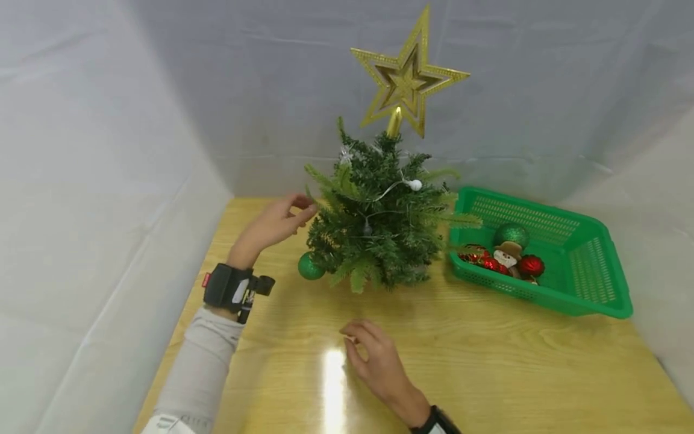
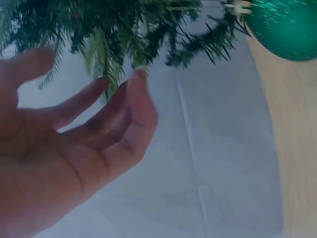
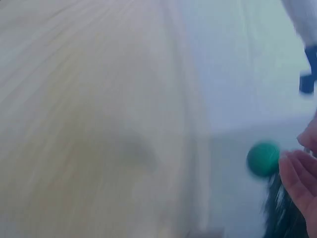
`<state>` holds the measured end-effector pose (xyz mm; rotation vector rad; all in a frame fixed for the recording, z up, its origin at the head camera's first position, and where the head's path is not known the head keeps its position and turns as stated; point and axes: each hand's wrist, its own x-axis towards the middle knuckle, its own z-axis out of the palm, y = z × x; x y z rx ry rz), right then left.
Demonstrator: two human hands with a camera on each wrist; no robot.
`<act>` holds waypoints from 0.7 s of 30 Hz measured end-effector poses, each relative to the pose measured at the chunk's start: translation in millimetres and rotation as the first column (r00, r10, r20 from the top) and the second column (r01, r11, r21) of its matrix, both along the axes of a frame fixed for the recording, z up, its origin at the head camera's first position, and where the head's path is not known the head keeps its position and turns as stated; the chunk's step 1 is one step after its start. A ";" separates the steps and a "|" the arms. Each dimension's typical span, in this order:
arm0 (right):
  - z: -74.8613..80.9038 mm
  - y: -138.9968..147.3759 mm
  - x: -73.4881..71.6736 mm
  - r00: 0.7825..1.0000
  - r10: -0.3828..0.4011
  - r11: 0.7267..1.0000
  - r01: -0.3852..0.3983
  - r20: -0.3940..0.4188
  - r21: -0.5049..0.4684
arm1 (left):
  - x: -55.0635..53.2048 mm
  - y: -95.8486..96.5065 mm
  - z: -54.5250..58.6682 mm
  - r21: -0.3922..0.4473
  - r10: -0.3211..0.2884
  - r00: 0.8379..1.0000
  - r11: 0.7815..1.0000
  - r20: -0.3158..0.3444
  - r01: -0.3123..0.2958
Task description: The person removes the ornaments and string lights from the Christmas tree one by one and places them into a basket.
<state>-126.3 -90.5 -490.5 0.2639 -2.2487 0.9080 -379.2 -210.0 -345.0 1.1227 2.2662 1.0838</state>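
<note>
A small artificial Christmas tree (image 1: 379,223) stands on the table, topped by a gold star (image 1: 406,81). A green ball ornament (image 1: 310,266) hangs low on its left side. My left hand (image 1: 273,223) is at the tree's left branches, fingers loosely bent; in the left wrist view its fingertips (image 2: 140,74) reach the branch tips, and whether they touch is unclear. In front of the tree, my right hand (image 1: 378,364) pinches a tiny pale thing (image 1: 349,338), too small to identify. The right wrist view is blurred and shows only part of that hand (image 3: 299,173).
A green plastic basket (image 1: 596,241) stands right of the tree, some branches overhanging its edge. Inside lie a green glitter ball (image 1: 511,235), red ornaments (image 1: 531,266) and a snowman figure (image 1: 505,256). A white light bulb (image 1: 415,185) on a wire sits among the branches. Pale cloth surrounds the table (image 1: 488,367).
</note>
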 end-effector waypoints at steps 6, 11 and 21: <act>25.0 -32.4 -40.6 0.988 -0.064 0.995 0.075 -0.139 0.070 | 13.8 1.8 0.0 -0.004 -0.074 0.996 0.997 0.058 0.074; 43.0 -31.2 -63.1 0.951 -0.202 0.970 0.227 -0.235 0.084 | 26.9 -2.3 -1.8 0.008 -0.098 0.995 0.995 0.000 0.098; 47.4 -20.1 -52.3 0.848 -0.527 0.848 0.529 -0.050 0.038 | 54.2 -9.3 -1.2 -0.034 -0.128 0.980 0.992 -0.151 0.124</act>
